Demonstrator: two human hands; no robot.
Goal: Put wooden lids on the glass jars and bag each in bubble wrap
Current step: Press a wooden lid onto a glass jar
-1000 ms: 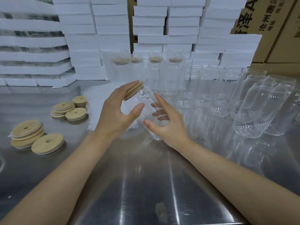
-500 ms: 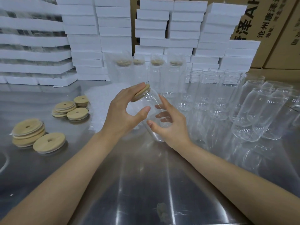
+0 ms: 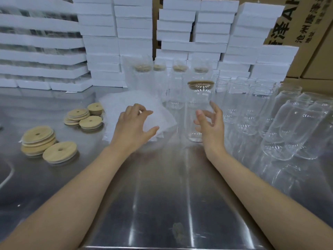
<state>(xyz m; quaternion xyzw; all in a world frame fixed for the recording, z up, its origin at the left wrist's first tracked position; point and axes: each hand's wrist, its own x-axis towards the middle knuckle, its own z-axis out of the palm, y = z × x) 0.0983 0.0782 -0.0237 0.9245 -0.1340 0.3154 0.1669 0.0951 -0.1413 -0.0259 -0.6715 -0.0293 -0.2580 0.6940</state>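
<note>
The lidded glass jar stands upright on the counter, its wooden lid seated. The right hand is spread loosely beside the jar, gripping nothing. The left hand hovers splayed over the bubble wrap; contact is unclear.

Light even, soft, from overhead, moderately bright. Steel table shows long pale glare streaks and smeared reflections. Shadows faint under lid stacks. Wide-angle bowing bends foam boxes at left edge. Glass jars low-contrast, edges slightly soft
</note>
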